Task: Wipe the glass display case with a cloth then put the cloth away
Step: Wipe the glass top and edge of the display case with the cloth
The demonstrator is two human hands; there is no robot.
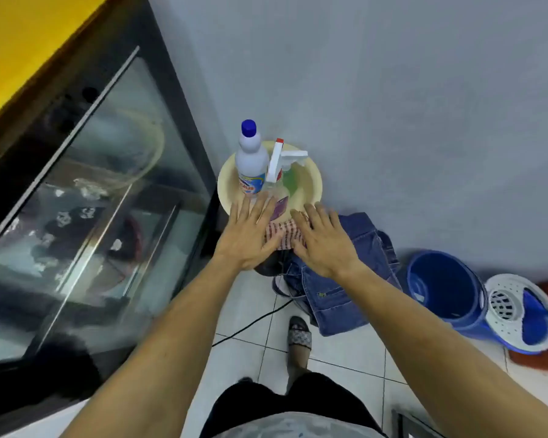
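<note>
I see both hands flat with fingers spread, the left hand (pixel 250 235) and right hand (pixel 321 243) pressing on a red-and-white striped cloth (pixel 283 233) between them. The cloth lies at the 6 o'clock edge of a cream basin (pixel 310 181) holding bottles. The glass display case (pixel 86 197) stands at 9 o'clock.

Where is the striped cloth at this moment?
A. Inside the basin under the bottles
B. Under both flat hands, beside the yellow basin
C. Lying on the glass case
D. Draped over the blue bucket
B: the striped cloth lies between and under the flat left hand and right hand, right beside the yellow basin.
</note>
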